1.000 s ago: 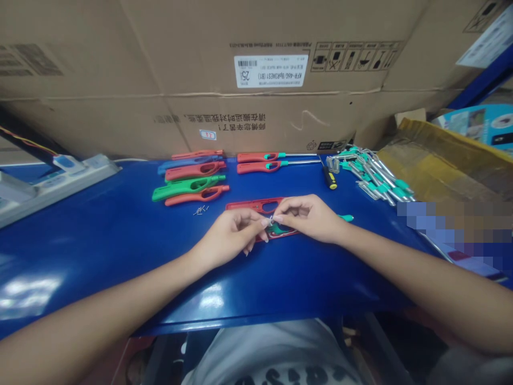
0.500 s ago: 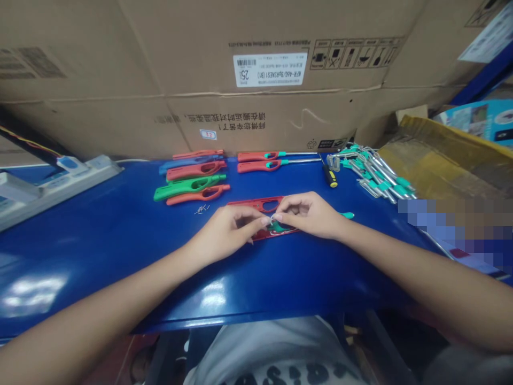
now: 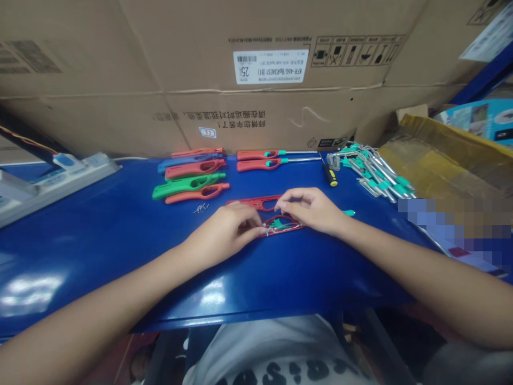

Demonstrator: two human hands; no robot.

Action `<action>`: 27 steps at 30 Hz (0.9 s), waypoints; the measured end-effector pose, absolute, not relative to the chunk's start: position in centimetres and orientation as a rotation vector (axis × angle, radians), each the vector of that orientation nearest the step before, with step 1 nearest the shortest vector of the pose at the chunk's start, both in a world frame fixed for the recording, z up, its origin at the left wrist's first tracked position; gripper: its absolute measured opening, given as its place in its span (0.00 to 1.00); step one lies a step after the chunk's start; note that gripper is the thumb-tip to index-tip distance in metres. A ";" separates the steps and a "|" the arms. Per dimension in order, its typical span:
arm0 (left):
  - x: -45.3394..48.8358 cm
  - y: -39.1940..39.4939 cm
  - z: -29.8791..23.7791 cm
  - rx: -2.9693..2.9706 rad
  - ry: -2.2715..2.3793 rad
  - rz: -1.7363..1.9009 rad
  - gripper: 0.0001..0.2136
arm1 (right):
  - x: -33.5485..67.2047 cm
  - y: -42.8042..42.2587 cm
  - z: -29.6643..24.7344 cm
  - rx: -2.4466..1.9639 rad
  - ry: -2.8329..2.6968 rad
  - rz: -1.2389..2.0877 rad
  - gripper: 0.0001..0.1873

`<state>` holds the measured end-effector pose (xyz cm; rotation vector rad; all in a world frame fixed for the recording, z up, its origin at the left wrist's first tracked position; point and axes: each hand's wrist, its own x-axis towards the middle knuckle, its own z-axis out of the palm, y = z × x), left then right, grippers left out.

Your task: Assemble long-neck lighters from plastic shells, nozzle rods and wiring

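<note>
In front of me on the table lies an opened red gas lighter half point(image 3: 296, 228) with a green trigger point(image 3: 276, 223) and a thin pale tube or wire inside. My left hand point(image 3: 234, 230) is closed at its left end, thumb and fingers on the shell beside a small whitish part. My right hand point(image 3: 310, 211) is raised just above the shell, thumb and forefinger pinched; whatever is between them is too small to make out. Behind lies the other red half shell point(image 3: 256, 203), partly covered by the right fingers. A green tip point(image 3: 349, 213) sticks out past the right hand.
Several coloured lighter handles point(image 3: 188, 184) lie back left, with small screws point(image 3: 201, 208) nearby. Two red lighters with metal rods point(image 3: 258, 164), a screwdriver point(image 3: 330, 175) and a pile of metal rods point(image 3: 377, 174) lie behind. A power strip point(image 3: 92, 174) stands left; a large carton point(image 3: 192, 64) walls the back.
My hands have moved apart: the right has lifted slightly up and away from the left fingertips, uncovering the green trigger. The left stays at the shell's left end, slightly lower.
</note>
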<state>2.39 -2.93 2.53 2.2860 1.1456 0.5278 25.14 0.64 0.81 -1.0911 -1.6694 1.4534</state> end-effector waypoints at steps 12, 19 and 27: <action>1.1 -2.6 3.7 2.282 1.146 0.319 0.09 | 25.2 0.6 0.7 -1.060 -1.733 1.392 0.12; 0.7 -2.2 3.7 2.245 1.160 0.291 0.08 | 25.4 0.4 0.4 -0.996 -1.875 1.261 0.12; 0.7 -2.4 3.8 2.263 1.139 0.290 0.08 | 25.5 -0.4 0.6 -0.727 -2.314 0.794 0.08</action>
